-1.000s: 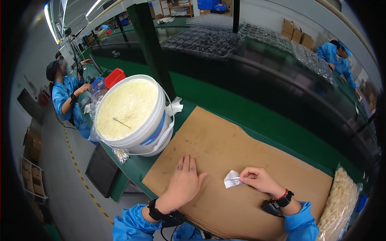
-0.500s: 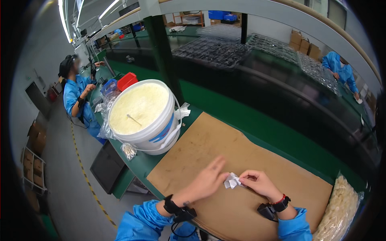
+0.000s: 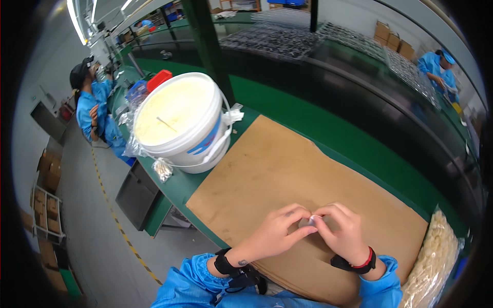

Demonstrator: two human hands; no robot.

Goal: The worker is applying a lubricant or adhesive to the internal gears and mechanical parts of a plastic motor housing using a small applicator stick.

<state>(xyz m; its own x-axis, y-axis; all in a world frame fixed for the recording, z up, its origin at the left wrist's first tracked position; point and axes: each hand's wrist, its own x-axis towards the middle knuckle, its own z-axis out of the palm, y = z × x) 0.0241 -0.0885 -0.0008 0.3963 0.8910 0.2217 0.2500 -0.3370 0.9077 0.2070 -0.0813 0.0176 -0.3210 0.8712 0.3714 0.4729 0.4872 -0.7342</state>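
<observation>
My left hand and my right hand meet above the brown cardboard sheet, fingertips pinched together. A small whitish piece, like thin paper or film, is between them, mostly hidden by the fingers. Both hands seem to grip it. Left of the cardboard stands a white bucket filled nearly to its rim with a pale yellow mass. A thin swab-like stick lies on that mass.
A small bag of cotton swabs lies by the bucket, a red bin behind it. A clear bag of cream-coloured pieces is at the right. A co-worker stands far left, another person far right.
My left hand, apart and blurred before, has come to my right hand and joined its pinch. The white piece, spread flat before, is now small and mostly covered by fingers. The view has shifted slightly.
</observation>
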